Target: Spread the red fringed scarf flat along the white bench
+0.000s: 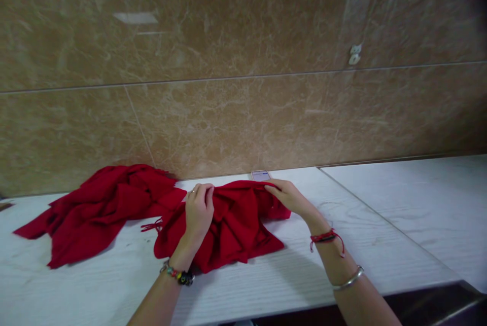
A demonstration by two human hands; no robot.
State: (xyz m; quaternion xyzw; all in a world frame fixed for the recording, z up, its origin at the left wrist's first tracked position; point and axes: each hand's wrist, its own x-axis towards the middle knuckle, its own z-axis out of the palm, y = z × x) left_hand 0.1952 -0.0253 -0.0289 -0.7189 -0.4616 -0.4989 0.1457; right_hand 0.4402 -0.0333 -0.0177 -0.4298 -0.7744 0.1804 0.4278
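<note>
A crumpled red scarf point(239, 229) with fringe at its left side lies partly lifted on the white tabletop point(289, 285). At its upper left edge, my left hand point(200, 209) pinches the cloth between thumb and fingers. My right hand point(287, 195) grips the same upper edge farther right, with the thumb under the fold. Between the two hands the edge is drawn out, and loose folds hang below it. A second red cloth point(110, 209) lies heaped to the left and meets the scarf near my left hand.
Behind the scarf a phone point(261, 175) lies against the wall, partly covered. The brown marbled tile wall point(228, 123) rises along the table's back edge. A small white fixture point(355, 55) is on the wall at right. A seam point(376, 214) crosses the tabletop.
</note>
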